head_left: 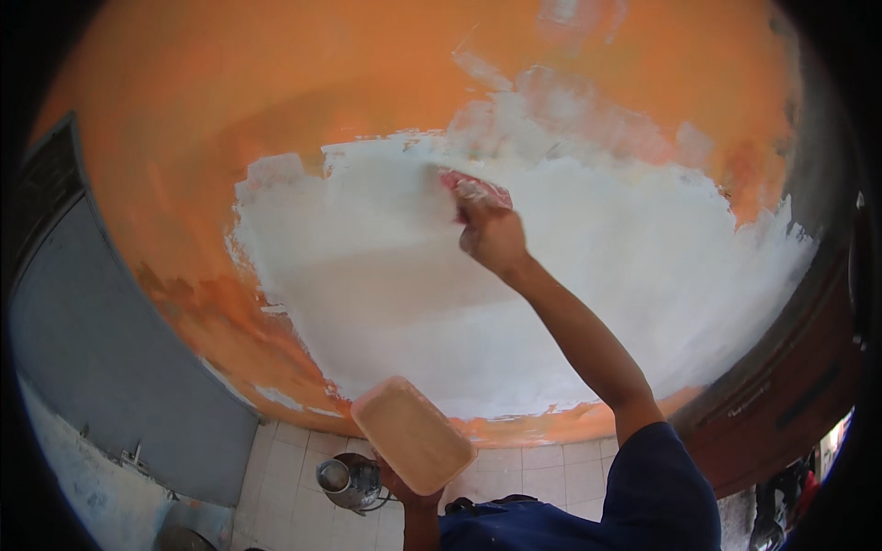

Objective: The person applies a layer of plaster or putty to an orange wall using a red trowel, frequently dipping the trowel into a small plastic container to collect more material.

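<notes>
My right hand (491, 234) is closed on a red, white-smeared flat tool (482, 185), held at the white patch (625, 294) that covers much of the orange wall (276, 64). The patch has ragged edges, with paler smears above it. My left hand (409, 489) grips a tan rectangular tray (413, 432) from beneath, low in front of the wall; its fingers are mostly hidden by the tray. My bare right forearm reaches up from a dark blue sleeve.
A grey door (129, 331) with a latch is at the left. A metal pot or bucket (349, 479) stands on the tiled floor (551, 473) behind the tray. A dark reddish-brown panel (781, 376) is at the right, with dark items (781, 510) below it.
</notes>
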A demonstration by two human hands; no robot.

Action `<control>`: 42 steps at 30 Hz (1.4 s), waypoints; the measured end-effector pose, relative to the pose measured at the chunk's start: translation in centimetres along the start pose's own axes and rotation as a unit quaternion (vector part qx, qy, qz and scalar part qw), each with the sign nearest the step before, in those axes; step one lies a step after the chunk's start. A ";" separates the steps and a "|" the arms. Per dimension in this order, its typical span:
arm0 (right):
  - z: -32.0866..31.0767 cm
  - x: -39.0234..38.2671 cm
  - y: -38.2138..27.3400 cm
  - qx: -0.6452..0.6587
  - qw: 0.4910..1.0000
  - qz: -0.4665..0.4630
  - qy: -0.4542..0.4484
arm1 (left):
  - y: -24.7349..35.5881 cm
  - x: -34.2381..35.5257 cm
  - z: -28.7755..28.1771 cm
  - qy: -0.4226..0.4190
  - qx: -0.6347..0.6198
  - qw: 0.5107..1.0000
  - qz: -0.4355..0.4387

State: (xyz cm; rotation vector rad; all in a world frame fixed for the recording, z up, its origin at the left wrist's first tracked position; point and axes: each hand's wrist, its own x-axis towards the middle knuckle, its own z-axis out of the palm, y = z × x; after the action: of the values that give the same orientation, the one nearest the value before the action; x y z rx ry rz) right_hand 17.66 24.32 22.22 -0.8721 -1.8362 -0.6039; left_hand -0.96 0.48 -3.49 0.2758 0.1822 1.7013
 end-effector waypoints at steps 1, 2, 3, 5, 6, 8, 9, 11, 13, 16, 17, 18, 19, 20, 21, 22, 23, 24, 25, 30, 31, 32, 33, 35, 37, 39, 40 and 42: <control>-1.8 0.6 -0.3 0.047 0.998 0.002 0.052 | 0.1 -0.2 -0.5 0.000 0.021 1.000 0.016; -2.9 0.6 0.5 -0.001 0.997 0.017 0.074 | 0.2 -0.3 -0.9 0.000 0.043 0.999 0.033; -4.5 0.7 1.7 -0.052 0.994 0.031 0.095 | 0.3 -0.3 -0.6 -0.003 0.046 0.998 0.034; -7.2 2.2 3.9 -0.132 0.978 -0.002 0.158 | 0.5 -0.4 0.7 -0.001 0.054 0.998 0.036; -8.1 3.2 4.7 -0.166 0.972 -0.007 0.164 | 0.6 -0.4 1.3 0.004 0.058 0.998 0.037; -8.1 3.3 5.9 -0.191 0.976 0.048 0.095 | 0.5 -0.3 1.8 0.022 0.048 0.998 0.023; -7.1 2.6 7.3 -0.209 0.973 0.024 0.093 | 0.2 -0.2 1.9 0.023 0.032 0.999 0.010; -3.1 -0.7 8.4 -0.204 0.978 0.029 0.030 | -0.4 0.6 0.8 0.006 -0.042 0.999 -0.024; 0.0 -4.1 6.6 -0.194 0.981 -0.004 -0.021 | -1.0 0.7 -0.2 -0.013 0.067 0.998 0.003; -0.7 -5.0 3.3 -0.144 0.989 0.016 -0.038 | -1.7 0.4 -1.8 -0.030 0.273 0.959 0.065; -1.7 -4.5 2.6 -0.111 0.992 0.045 -0.036 | -1.7 0.4 -2.1 -0.029 0.306 0.949 0.073; -2.9 -3.7 2.8 -0.127 0.992 0.023 0.010 | -1.8 0.5 -2.0 -0.031 0.337 0.937 0.080; -4.2 -2.6 3.1 -0.140 0.989 0.000 0.054 | -1.7 0.3 -1.6 -0.023 0.327 0.942 0.070; -5.5 -1.3 3.5 -0.130 0.987 -0.004 0.094 | -1.7 0.5 -1.4 -0.014 0.301 0.952 0.057; -6.6 0.2 3.4 -0.129 0.986 0.047 0.090 | -1.6 0.5 -1.3 -0.003 0.274 0.960 0.047; -7.1 1.5 4.2 -0.150 0.980 0.005 0.132 | -1.9 0.5 -1.1 0.008 0.228 0.973 0.029; -7.4 2.8 5.2 -0.170 0.970 -0.038 0.172 | -2.0 0.6 -0.8 0.011 0.172 0.985 0.007; -6.9 3.6 6.0 -0.181 0.968 -0.052 0.163 | -2.2 0.5 -0.4 0.018 0.117 0.993 -0.015; -5.9 4.2 6.5 -0.191 0.967 -0.063 0.155 | -2.0 0.7 0.8 0.017 0.057 0.997 -0.040; 0.5 3.9 7.3 -0.250 0.964 -0.078 0.044 | -2.0 1.2 1.1 -0.007 0.117 0.993 0.005; 1.3 3.1 7.2 -0.217 0.973 -0.062 0.041 | -2.1 1.0 1.8 -0.023 0.167 0.985 0.036; 2.0 2.3 7.0 -0.184 0.981 -0.047 0.037 | -2.1 1.0 1.6 -0.028 0.175 0.983 0.040; 2.8 0.8 6.9 -0.179 0.982 -0.048 0.017 | -2.2 1.1 1.4 -0.031 0.181 0.982 0.044; 3.8 -2.6 6.4 -0.169 0.984 -0.047 -0.021 | -2.3 1.3 -0.6 -0.019 0.112 0.994 0.000; 3.6 -4.9 6.3 -0.163 0.985 -0.036 -0.039 | -2.2 1.1 1.6 0.008 0.013 0.998 -0.055; 2.9 -6.1 5.6 -0.157 0.986 -0.028 -0.054 | -1.8 0.7 1.8 0.012 0.029 0.998 -0.051; 2.3 -5.9 4.4 -0.132 0.989 -0.017 -0.069 | -1.6 0.6 0.9 0.002 0.092 0.996 -0.014; -0.1 -5.5 2.4 -0.088 0.992 0.026 -0.082 | -1.2 0.4 -0.1 -0.001 0.114 0.993 0.011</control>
State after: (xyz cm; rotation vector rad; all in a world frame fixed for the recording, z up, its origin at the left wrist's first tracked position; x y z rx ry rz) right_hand 21.08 24.08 17.31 -1.1124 -1.9214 -0.6856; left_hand 0.14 1.05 -3.87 0.4506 0.3741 1.7029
